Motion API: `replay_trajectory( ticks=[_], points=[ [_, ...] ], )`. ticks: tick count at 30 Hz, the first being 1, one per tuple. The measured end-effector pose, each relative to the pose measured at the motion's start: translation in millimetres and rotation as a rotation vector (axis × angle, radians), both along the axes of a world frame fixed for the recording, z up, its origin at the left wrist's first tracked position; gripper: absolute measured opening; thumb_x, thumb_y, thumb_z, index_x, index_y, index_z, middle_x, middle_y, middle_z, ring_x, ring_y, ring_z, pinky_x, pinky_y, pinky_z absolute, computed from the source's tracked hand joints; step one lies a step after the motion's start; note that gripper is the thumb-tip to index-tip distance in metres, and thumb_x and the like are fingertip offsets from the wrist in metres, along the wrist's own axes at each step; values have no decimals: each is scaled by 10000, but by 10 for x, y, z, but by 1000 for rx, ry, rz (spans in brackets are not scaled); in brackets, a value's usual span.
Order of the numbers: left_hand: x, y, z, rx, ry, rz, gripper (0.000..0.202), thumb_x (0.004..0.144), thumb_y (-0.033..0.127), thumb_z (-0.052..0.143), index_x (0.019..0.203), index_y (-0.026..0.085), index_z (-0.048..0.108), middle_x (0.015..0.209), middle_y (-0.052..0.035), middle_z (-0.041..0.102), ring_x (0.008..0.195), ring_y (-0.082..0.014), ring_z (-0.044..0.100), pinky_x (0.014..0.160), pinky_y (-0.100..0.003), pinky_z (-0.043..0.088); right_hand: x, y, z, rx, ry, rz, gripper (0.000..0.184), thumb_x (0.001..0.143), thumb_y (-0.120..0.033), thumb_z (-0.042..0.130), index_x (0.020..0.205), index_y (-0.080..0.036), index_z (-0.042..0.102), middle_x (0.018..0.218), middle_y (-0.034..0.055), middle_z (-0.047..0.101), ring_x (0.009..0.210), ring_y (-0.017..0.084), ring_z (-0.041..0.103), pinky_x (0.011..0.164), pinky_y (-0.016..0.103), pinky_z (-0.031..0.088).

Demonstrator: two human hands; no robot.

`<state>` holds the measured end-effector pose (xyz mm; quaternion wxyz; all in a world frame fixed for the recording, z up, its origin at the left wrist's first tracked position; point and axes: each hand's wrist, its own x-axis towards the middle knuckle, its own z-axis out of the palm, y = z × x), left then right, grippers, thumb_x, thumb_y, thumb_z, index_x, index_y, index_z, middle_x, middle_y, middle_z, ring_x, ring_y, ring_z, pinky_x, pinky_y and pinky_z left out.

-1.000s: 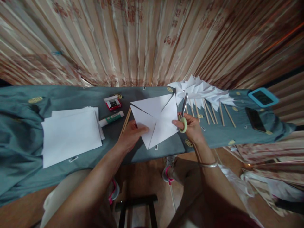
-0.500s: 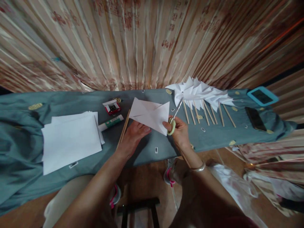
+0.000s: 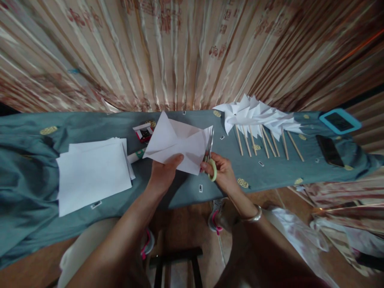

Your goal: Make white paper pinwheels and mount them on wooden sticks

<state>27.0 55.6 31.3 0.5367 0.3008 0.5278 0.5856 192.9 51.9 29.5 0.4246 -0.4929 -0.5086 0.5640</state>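
Slit paper (image 3: pixel 189 141), pinched by left hand (image 3: pixel 163 173) and right hand (image 3: pixel 221 169), the latter also gripping scissors (image 3: pixel 215 171), had been shifted leftward above the surface (image 3: pixel 186 193), leaving the glue stick (image 3: pixel 136 156) partly hidden.

Pleated beige curtain (image 3: pixel 186 52) with reddish print across top of frame. Blue-framed device (image 3: pixel 336 121) with dark screen at right, black smartphone (image 3: pixel 329 151) just below it, both on grey-green tablecloth (image 3: pixel 270 176) with yellow pineapple motifs. Translucent plastic bag (image 3: pixel 295 228) lower right. Brown tiled floor (image 3: pixel 186 224), dark frame (image 3: pixel 180 256) bottom centre.
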Motion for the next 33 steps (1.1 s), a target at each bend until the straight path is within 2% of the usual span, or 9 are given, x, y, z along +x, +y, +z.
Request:
replay_trajectory(
  ticks=[4,12,15,21,28,33],
  points=[
    [-96,82,15,59,40,77,335,571,273,784,862,150,673,895,-56,722,887,-224,651,881,-370,505,85,-77,34,-33,0,213,439,702,-592,721,903,-207,661,685,-14,607,636,129,555,626,263,465],
    [-209,205,85,144,-48,141,469,512,245,802,961,258,667,932,26,727,932,-200,650,933,-355,497,229,-185,-80,-120,-60,480,403,787,-515,689,1030,-196,650,772,-14,620,642,98,525,617,236,422],
    [-195,203,102,150,-45,134,455,512,274,824,940,270,671,914,22,730,948,-210,652,928,-348,502,221,-190,-60,-125,-71,505,418,785,-529,684,1024,-190,639,769,-14,618,638,96,523,607,231,419],
    [-136,181,27,167,-54,115,408,523,278,821,897,206,676,850,-25,724,863,-226,661,883,-385,519,161,-188,-56,-128,-53,509,462,767,-552,697,1009,-163,639,778,-3,616,654,96,521,620,231,421],
    [-118,177,17,174,-69,121,421,483,262,838,870,209,681,759,-15,708,777,-213,660,778,-358,535,150,-174,-64,-141,-48,500,479,755,-568,701,1006,-166,637,761,-8,605,638,92,507,610,232,420],
    [-99,180,27,176,-66,121,443,469,309,850,861,202,673,744,-19,703,739,-205,650,756,-362,533,154,-162,-57,-127,-65,504,474,759,-563,698,1003,-163,630,755,-8,609,632,90,511,599,227,420]
  ],
)
